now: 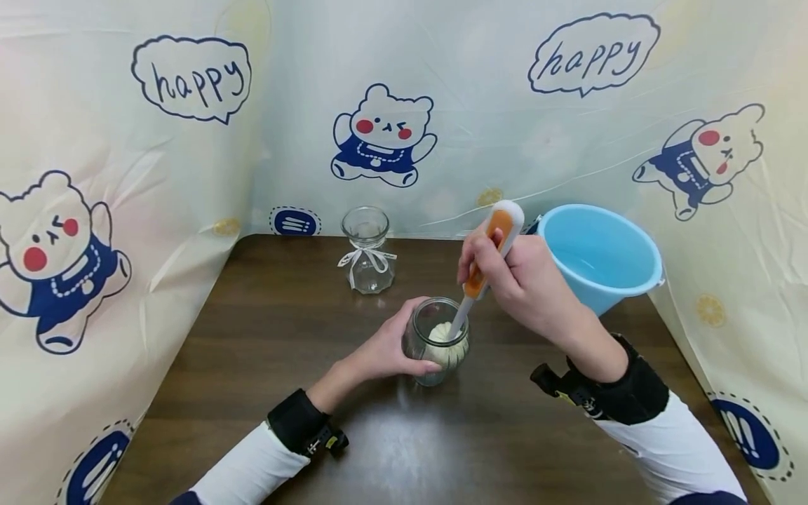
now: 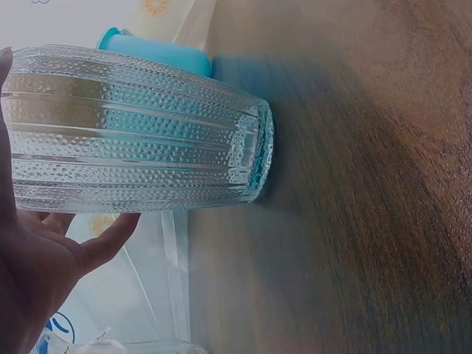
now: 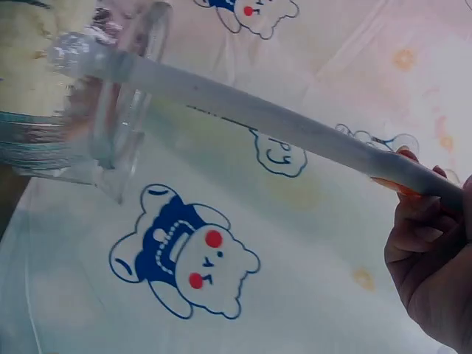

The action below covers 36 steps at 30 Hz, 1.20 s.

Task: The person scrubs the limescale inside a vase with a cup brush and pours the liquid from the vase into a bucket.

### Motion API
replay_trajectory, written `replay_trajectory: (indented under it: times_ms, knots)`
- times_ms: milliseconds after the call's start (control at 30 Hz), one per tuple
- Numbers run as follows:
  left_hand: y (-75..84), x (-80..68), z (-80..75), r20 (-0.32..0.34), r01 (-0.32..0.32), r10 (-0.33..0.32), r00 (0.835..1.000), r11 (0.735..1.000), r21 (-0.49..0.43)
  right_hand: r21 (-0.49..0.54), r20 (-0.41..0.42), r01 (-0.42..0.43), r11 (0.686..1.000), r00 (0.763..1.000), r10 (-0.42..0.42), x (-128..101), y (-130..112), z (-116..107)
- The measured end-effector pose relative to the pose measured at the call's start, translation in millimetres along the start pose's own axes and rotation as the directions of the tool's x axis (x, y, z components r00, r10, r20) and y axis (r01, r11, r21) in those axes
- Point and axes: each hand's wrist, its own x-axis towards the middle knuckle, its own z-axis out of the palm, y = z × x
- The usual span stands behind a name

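Observation:
A ribbed glass jar (image 1: 435,345) stands on the dark wooden table (image 1: 271,393). My left hand (image 1: 391,347) wraps round its side; the left wrist view shows the jar (image 2: 133,133) against my palm, with my left hand (image 2: 44,258) below it. My right hand (image 1: 511,277) grips the orange-and-white handle of a bottle brush (image 1: 486,266). Its sponge head (image 1: 442,337) sits inside the jar. In the right wrist view the white brush shaft (image 3: 258,118) runs from my right hand (image 3: 431,251) into the jar mouth (image 3: 118,96).
A second glass vase (image 1: 368,249) with a white bow stands at the back of the table. A light blue bucket (image 1: 596,256) sits tilted at the back right. Printed bear sheeting (image 1: 379,133) walls in the table on three sides.

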Motion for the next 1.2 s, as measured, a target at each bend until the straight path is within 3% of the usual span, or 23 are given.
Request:
replay_trajectory:
  times_ms: [100, 200, 333, 367, 467, 633, 833, 900, 1100, 1200]
  knots:
    - [-1.1, -0.9, -0.4, -0.001, 0.001, -0.001, 1.0, 1.0, -0.001, -0.053, 0.076, -0.028, 0.998, 0.997, 0.032, -5.6, 7.1, 9.5]
    - [-3.2, -1.9, 0.1, 0.002, 0.008, -0.008, 1.0, 1.0, -0.011, -0.095, 0.152, -0.111, 0.989, 0.981, 0.125, -14.9, 17.8, 23.0]
    - [-4.9, -2.7, 0.4, -0.005, 0.014, -0.014, 1.0, 0.999, -0.032, -0.12, 0.16, -0.206, 0.971, 0.961, 0.224, -24.4, 28.0, 31.4]
    - [0.7, -3.6, -0.9, -0.01, 0.018, -0.018, 1.0, 0.999, -0.035, -0.12, 0.151, -0.214, 0.969, 0.961, 0.231, -25.4, 29.0, 31.0]
    - [1.5, -4.8, -2.2, -0.015, 0.004, -0.005, 1.0, 1.0, -0.024, -0.113, 0.12, -0.19, 0.975, 0.972, 0.203, -23.4, 25.6, 24.0]
    - [-1.1, -2.2, 0.7, 0.009, -0.02, 0.02, 1.0, 1.0, 0.016, -0.105, 0.06, -0.057, 0.993, 0.996, 0.064, -13.5, 8.0, 8.0]
    - [0.4, -0.2, 1.2, -0.006, -0.014, 0.014, 1.0, 1.0, 0.019, -0.035, -0.07, 0.049, 0.998, 0.996, -0.051, -9.6, -2.2, 5.9]
    - [0.3, 0.3, 1.2, -0.009, -0.018, 0.018, 1.0, 1.0, 0.013, -0.029, -0.058, 0.034, 0.999, 0.998, -0.036, -13.6, 2.1, 13.2]
    - [-0.6, 0.8, 0.0, 0.003, -0.009, 0.009, 1.0, 1.0, -0.021, -0.058, 0.108, -0.075, 0.995, 0.991, 0.081, -33.4, 21.6, 41.5]
    - [-0.3, 1.9, -0.8, 0.015, -0.007, 0.008, 1.0, 0.999, -0.034, -0.081, 0.115, -0.071, 0.994, 0.99, 0.08, -33.4, 22.2, 41.2]
